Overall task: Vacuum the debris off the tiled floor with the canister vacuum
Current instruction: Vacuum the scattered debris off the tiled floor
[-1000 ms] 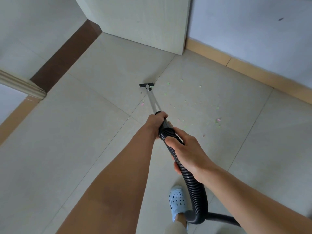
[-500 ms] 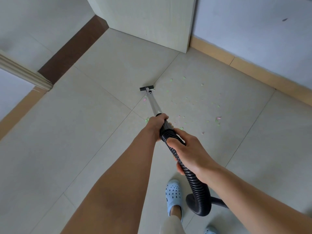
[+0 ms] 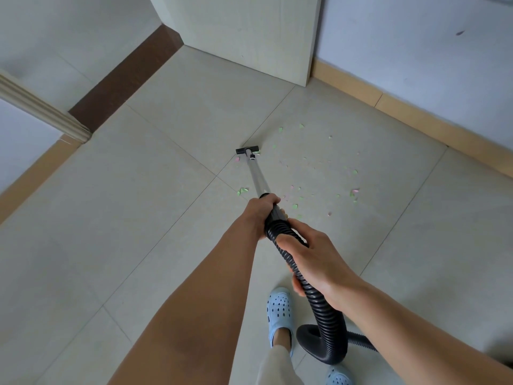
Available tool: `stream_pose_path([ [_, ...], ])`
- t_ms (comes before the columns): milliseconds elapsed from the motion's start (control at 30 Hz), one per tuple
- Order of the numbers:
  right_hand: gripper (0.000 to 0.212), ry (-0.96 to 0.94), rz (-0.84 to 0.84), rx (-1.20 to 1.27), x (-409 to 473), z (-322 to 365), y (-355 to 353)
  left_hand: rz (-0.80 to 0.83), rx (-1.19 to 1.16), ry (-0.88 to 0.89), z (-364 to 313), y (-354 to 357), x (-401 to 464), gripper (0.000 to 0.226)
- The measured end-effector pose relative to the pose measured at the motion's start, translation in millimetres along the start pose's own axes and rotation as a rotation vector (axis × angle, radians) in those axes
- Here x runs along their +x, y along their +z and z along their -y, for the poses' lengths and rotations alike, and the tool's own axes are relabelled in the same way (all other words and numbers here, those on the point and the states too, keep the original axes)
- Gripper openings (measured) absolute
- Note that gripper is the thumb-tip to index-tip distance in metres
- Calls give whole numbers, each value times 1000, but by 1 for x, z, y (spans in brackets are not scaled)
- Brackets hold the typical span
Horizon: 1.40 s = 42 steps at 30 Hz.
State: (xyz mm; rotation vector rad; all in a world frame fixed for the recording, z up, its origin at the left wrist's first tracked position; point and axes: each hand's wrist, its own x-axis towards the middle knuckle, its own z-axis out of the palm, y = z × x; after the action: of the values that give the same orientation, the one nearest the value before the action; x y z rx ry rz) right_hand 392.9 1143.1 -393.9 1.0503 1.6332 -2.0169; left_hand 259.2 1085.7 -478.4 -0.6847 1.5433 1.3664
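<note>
A silver vacuum wand point(image 3: 256, 176) runs from my hands to a small black floor nozzle point(image 3: 247, 150) resting on the beige tiled floor point(image 3: 155, 207). My left hand point(image 3: 262, 211) grips the black handle where the wand begins. Just behind it my right hand point(image 3: 311, 257) holds the ribbed black hose point(image 3: 322, 307), which loops down to the floor by my feet. Small green and pink paper scraps point(image 3: 319, 179) lie scattered right of the wand, a few beside the nozzle. The canister is out of view.
A pale door or panel point(image 3: 249, 31) stands ahead, with a white wall and tan skirting point(image 3: 402, 112) running to the right. A dark brown threshold strip point(image 3: 122, 79) and a door frame point(image 3: 41, 112) are at the left. My feet in light blue clogs point(image 3: 279, 309) stand below.
The nozzle has been drawn back toward me along the tile joint, now lying beside a pink scrap. The view has tilted downward, and the hose loop has shifted nearer my feet.
</note>
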Motion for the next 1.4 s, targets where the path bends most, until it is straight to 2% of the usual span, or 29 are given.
stream_pose_path([
  [300,25,16,20,5,-11,-9,4,-12,-6,2,15,-9,-12,11],
  [567,26,19,62,12,-28,-27,7,-35,-19,-3,37,-19,-19,20],
  [1067,28,38,27,-39,14,2,24,-51,-3,32,-7,-31,0,16],
  [1400,23,42,45,-97,-48,-38,2,-27,-68,-25,62,-15,-35,17],
])
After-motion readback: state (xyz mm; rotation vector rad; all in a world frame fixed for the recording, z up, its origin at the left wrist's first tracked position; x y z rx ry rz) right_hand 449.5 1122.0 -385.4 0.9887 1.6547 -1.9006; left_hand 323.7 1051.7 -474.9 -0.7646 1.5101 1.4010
